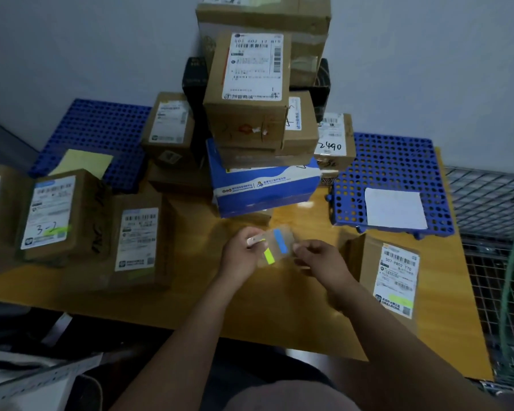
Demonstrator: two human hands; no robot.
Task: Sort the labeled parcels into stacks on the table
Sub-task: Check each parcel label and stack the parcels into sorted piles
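Left hand fingers pinching a clear sticker sheet, right hand fingers closing on its opposite edge, stacked parcels sitting beyond the fingers on the desk

Two blue perforated mats — yellow sheet on one, white sheet on the other — beside a wire rack

One wide-angle camera on my head looks forward and down, close over the table, with the wall behind.
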